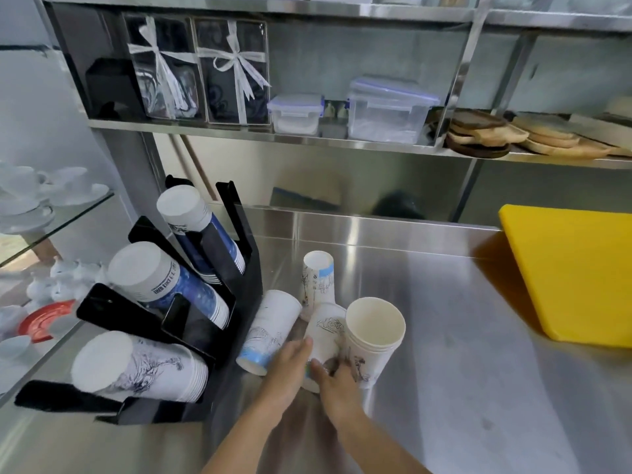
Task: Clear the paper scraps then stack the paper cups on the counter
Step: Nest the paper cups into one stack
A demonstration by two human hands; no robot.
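Several white printed paper cups sit on the steel counter (444, 336). One cup (268, 331) lies on its side beside the black rack. Behind it, another cup (318, 282) stands upside down. Between my hands is a third cup (325, 331), tipped over with its base pointing away from me. My left hand (287, 367) closes on its left side. My right hand (337, 384) grips the bottom of a tilted stack of nested cups (374, 333) with its mouth facing up. The two hands nearly touch. I see no paper scraps.
A black cup rack (219, 323) holding three sleeves of cups stands at the counter's left edge. A yellow cutting board (574, 275) leans at the right. Above the counter, a shelf holds plastic boxes (386, 111), gift boxes and wooden boards. To the left, glass shelves carry white crockery.
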